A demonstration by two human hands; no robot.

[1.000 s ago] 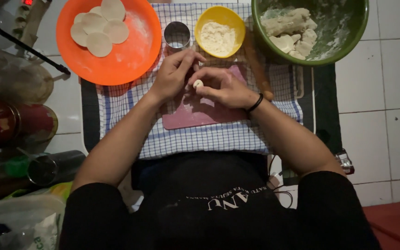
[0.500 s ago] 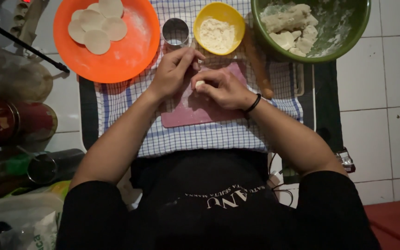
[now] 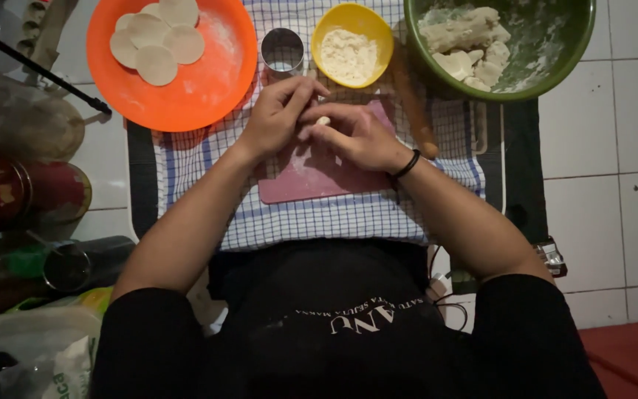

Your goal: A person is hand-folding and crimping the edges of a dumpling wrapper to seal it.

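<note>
My left hand (image 3: 278,117) and my right hand (image 3: 356,137) meet over a pink cutting board (image 3: 311,177), which lies on a blue-checked cloth (image 3: 334,214). Between the fingertips of both hands sits a small pale lump of dough (image 3: 323,120), pinched from either side. My right wrist wears a black band (image 3: 407,164). Most of the lump is hidden by my fingers.
An orange plate (image 3: 208,74) at the back left holds several flat dough rounds (image 3: 158,41). A metal ring cutter (image 3: 282,50), a yellow bowl of flour (image 3: 352,53), a wooden rolling pin (image 3: 413,103) and a green bowl of dough (image 3: 548,59) line the back. Jars and bags crowd the left.
Both hands have stayed together over the board, fingers shifting slightly on the small dough lump. Nothing else has moved.
</note>
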